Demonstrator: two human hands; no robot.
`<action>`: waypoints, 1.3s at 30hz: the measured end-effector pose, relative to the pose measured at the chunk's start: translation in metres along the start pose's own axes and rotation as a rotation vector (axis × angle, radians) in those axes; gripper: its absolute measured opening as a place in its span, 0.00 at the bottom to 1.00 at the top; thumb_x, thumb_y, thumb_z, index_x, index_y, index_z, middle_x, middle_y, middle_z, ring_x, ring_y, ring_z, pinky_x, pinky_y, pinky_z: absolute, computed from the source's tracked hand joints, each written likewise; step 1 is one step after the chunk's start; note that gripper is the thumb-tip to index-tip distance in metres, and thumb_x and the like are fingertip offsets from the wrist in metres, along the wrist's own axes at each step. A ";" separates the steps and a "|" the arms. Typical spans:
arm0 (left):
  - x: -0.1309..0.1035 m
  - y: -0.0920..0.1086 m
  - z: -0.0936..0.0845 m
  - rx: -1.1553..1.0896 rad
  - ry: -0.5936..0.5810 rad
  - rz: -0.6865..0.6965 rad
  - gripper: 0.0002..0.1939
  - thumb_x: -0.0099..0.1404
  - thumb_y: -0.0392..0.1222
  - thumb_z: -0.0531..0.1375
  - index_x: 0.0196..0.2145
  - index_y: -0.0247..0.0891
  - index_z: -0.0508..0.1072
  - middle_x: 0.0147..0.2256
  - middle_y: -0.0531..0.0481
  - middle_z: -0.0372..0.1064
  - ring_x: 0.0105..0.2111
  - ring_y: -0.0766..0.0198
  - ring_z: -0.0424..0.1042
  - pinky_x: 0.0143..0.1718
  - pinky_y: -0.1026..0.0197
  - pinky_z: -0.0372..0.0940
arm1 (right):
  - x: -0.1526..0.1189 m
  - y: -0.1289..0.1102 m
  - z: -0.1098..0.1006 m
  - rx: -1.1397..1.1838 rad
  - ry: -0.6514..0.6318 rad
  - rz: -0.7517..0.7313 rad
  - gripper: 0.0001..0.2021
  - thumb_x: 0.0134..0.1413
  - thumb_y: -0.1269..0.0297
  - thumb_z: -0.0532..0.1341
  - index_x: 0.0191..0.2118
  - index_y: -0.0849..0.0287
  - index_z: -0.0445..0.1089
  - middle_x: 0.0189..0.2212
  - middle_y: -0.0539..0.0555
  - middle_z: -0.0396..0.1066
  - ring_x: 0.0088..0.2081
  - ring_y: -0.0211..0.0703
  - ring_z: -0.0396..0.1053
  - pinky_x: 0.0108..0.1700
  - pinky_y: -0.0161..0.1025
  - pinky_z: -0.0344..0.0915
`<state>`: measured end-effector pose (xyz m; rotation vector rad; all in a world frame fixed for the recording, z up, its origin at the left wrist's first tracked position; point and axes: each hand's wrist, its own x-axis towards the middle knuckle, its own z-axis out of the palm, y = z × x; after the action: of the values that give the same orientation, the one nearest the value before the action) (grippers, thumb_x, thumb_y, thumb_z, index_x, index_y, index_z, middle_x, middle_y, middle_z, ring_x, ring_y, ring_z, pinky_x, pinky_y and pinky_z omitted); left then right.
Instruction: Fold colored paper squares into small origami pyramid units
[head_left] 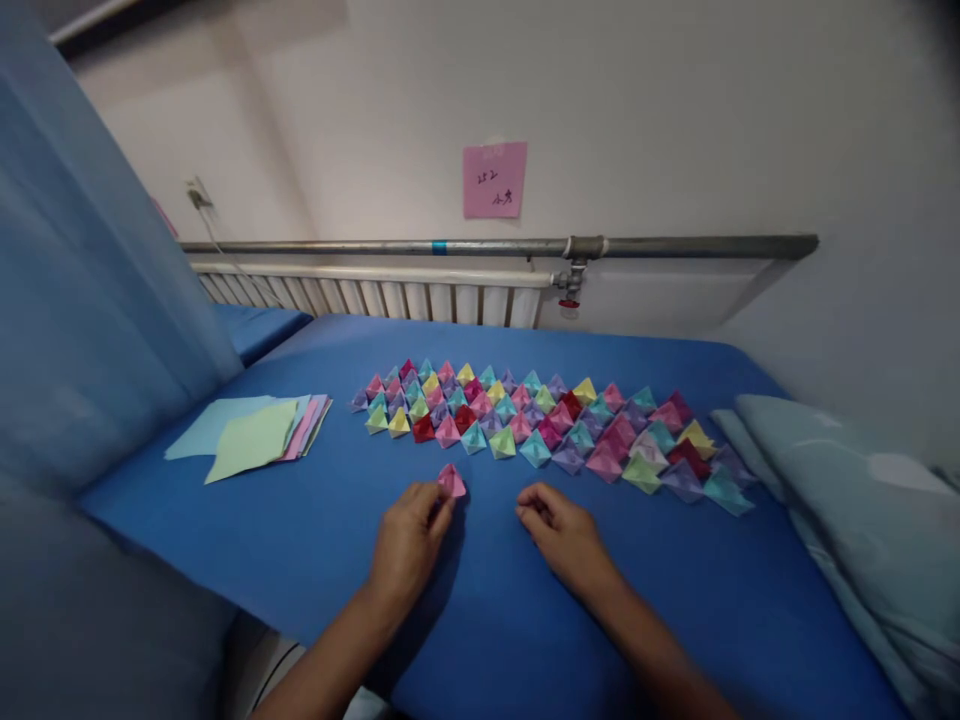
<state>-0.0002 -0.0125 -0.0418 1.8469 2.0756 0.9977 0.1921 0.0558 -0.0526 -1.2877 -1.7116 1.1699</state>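
A small pink folded paper boat (451, 481) is pinched between the thumb and fingers of my left hand (411, 530), just above the blue bed surface. To its right, my right hand (561, 533) is closed, thumb against curled fingers, and nothing shows in it. Beyond both hands, many folded paper boats (519, 428) in pink, red, yellow, green, turquoise and purple stand in close, slanting rows on the blue sheet (480, 600). A stack of coloured paper sheets (255, 437), with pale green and light blue on top, lies to the left.
A pale green pillow or folded bedding (862, 490) lies at the right end. Blue curtains (97, 260) hang on the left. Behind the bed are a white radiator (390, 298), a metal pipe (360, 247) with a valve, and a pink note (495, 180) on the wall.
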 end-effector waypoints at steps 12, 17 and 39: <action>0.075 -0.116 -0.109 0.252 0.050 -0.178 0.07 0.59 0.44 0.57 0.29 0.42 0.75 0.30 0.50 0.70 0.30 0.61 0.68 0.33 0.62 0.60 | -0.001 -0.019 -0.002 -0.056 -0.001 0.141 0.09 0.45 0.56 0.56 0.26 0.55 0.67 0.17 0.45 0.57 0.21 0.36 0.56 0.23 0.32 0.55; 0.111 -0.136 -0.101 0.284 -0.048 -0.137 0.07 0.59 0.42 0.58 0.29 0.41 0.76 0.31 0.50 0.70 0.30 0.61 0.68 0.35 0.62 0.59 | 0.001 -0.020 0.000 -0.070 0.025 0.147 0.10 0.44 0.55 0.57 0.26 0.55 0.68 0.17 0.45 0.58 0.20 0.36 0.55 0.22 0.32 0.55; 0.119 -0.153 -0.092 0.143 0.004 -0.311 0.10 0.56 0.38 0.59 0.38 0.38 0.72 0.36 0.49 0.75 0.36 0.60 0.73 0.37 0.61 0.64 | 0.002 -0.018 0.000 -0.110 0.042 0.127 0.10 0.44 0.54 0.58 0.26 0.54 0.68 0.17 0.46 0.59 0.20 0.37 0.56 0.21 0.32 0.56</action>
<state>-0.1997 0.0667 -0.0282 1.5125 2.3958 0.7926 0.1850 0.0562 -0.0357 -1.4961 -1.7055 1.1248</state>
